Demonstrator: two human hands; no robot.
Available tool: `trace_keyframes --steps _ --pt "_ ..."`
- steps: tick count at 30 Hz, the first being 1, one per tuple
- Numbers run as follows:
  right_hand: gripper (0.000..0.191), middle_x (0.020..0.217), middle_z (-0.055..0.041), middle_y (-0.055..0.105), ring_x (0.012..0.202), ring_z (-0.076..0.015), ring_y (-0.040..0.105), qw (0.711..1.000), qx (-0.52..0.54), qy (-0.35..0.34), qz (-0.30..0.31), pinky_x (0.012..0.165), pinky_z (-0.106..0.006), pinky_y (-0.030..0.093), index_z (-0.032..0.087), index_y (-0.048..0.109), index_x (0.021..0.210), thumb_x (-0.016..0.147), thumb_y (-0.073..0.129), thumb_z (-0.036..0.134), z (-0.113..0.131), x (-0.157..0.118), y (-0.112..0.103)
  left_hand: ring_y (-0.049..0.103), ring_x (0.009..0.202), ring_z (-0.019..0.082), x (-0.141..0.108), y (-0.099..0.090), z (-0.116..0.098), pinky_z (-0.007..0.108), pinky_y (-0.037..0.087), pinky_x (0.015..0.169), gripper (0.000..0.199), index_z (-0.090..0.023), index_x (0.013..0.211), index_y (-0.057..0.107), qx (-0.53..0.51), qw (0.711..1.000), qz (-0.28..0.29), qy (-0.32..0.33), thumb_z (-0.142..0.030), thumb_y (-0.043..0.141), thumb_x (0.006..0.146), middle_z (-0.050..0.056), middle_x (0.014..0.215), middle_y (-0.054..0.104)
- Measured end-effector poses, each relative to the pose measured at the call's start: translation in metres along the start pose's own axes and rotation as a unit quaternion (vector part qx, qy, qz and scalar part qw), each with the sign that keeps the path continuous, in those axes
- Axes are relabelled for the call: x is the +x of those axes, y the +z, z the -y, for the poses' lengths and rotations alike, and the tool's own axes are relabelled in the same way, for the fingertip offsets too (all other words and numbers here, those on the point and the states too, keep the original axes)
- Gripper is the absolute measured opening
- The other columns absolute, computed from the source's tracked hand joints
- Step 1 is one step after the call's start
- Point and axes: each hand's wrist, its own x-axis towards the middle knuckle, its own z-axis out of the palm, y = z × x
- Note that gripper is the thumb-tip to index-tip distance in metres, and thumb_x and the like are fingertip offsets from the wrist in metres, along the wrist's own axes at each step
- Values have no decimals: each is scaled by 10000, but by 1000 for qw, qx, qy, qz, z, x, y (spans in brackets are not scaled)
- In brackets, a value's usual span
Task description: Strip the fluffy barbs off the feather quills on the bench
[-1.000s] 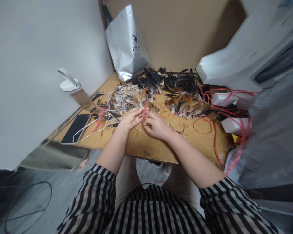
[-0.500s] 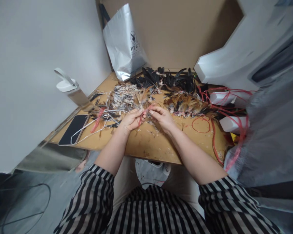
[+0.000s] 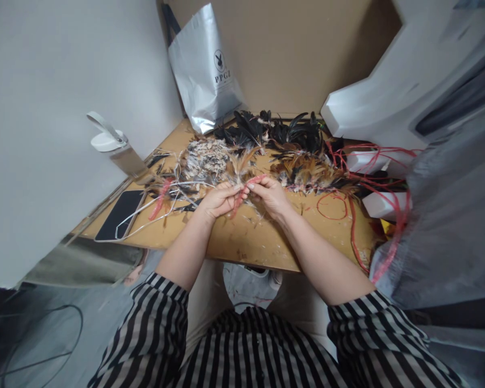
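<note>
Over the near middle of the table, my left hand [image 3: 221,200] is closed in a pinch on a small brown feather bunch [image 3: 241,167], whose tips fan away from me. My right hand [image 3: 270,194], fingertips almost meeting the left ones, pinches a red plastic string [image 3: 259,178]. The string crosses the base of the bunch, and one end hangs below my left fingers. Exactly how it passes round the quills is hidden by my fingertips. Behind my hands lie a pale speckled feather pile [image 3: 208,157], brown feathers [image 3: 307,171] and black feathers [image 3: 295,131].
A silver bag [image 3: 202,81] stands at the back wall. On the left are a lidded bottle [image 3: 123,153] and a phone [image 3: 119,215]. More red strings [image 3: 396,215] hang at the right, by white plastic parts [image 3: 382,207]. Feather scraps litter the wooden table [image 3: 250,248].
The red string now stretches straighter between my fingertips, its upper end out to the right over my right hand. The brown feather bunch shows more fully spread. Both hands stay nearly in place.
</note>
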Motion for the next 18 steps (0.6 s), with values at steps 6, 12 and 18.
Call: trace_keyframes --steps 6,12,18 --pt "257 607 18 586 459 -43 432 1000 13 11 -14 414 -170 293 168 622 765 601 684 356 -5 2 -2 605 636 108 2 0 1 206 468 643 108 -76 730 659 45 998 -27 40 -154 661 655 77 698 657" --pt "281 571 19 560 426 -40 406 997 19 49 -59 376 -168 267 161 603 688 575 694 401 -7 6 -8 607 645 100 6 1 1 213 466 690 150 -81 727 663 76 991 -83 78 -181 696 620 76 712 668" --pt "301 569 24 569 427 -34 393 997 24 61 -41 373 -165 244 159 603 685 542 720 397 -8 6 -5 616 655 114 6 3 3 230 465 695 194 -84 732 664 100 988 -83 80 -220 711 602 78 699 669"
